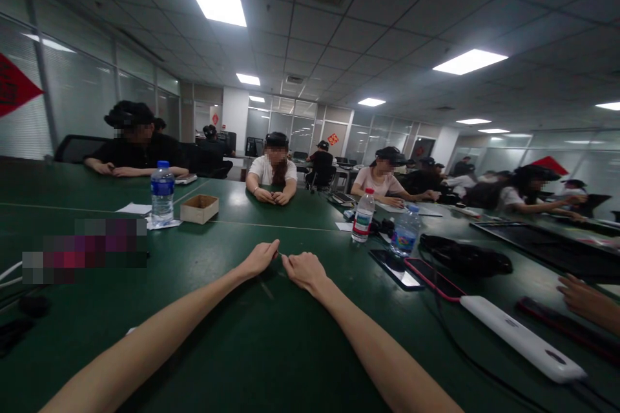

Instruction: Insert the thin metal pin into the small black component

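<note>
Both arms reach forward over the green table (232, 348). My left hand (261, 259) is closed, with thumb and forefinger pinched together. Close beside it on the right, my right hand (305, 270) is curled shut in a similar pinch. A small gap separates the fingertips, and a tiny, thin, pale thing seems to show between them, too small to name. Just below the hands, a faint pale streak lies over the tabletop; whether it is an object or a reflection I cannot tell.
Ahead on the left stand a water bottle (163, 193) and an open cardboard box (199, 208). To the right are a red-capped bottle (363, 216), a blue-capped bottle (405, 232), phones (394, 269) and a white power strip (523, 339). Another person's hand (588, 300) is at the right edge.
</note>
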The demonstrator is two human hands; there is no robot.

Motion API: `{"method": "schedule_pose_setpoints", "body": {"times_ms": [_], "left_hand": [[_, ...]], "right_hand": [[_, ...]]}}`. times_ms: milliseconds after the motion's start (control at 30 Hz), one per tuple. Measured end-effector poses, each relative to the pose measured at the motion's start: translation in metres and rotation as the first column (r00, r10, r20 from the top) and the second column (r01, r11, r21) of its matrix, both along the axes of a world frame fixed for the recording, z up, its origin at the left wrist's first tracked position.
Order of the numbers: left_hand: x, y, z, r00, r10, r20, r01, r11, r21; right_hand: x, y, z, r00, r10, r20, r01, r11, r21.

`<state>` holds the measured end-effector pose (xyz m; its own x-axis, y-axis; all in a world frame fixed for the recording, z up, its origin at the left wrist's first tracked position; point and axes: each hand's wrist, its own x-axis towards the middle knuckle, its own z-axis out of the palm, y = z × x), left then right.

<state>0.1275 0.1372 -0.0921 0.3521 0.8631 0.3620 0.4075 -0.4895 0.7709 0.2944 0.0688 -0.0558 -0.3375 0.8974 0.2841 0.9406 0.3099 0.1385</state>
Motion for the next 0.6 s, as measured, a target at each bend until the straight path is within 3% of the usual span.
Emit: {"method": "schedule_pose_setpoints", "body": {"times_ms": [267, 467, 600], "left_hand": [[-0.001, 0.006, 0.000, 0.991, 0.069, 0.119, -0.055, 0.992, -0.110], [-0.001, 0.004, -0.002, 0.987, 0.030, 0.155, 0.003, 0.977, -0.212], [-0.002, 0.003, -0.001, 0.985, -0.014, 0.169, 0.053, 0.973, -0.224]], "right_hand": [[-0.010, -0.009, 0.000, 0.982, 0.153, 0.112, -0.153, 0.988, -0.005], [-0.009, -0.008, -0.001, 0.999, -0.030, -0.015, 0.031, 0.999, 0.041], [-0.007, -0.005, -0.003, 0.997, -0.055, -0.058, 0.056, 0.998, 0.014]]}}
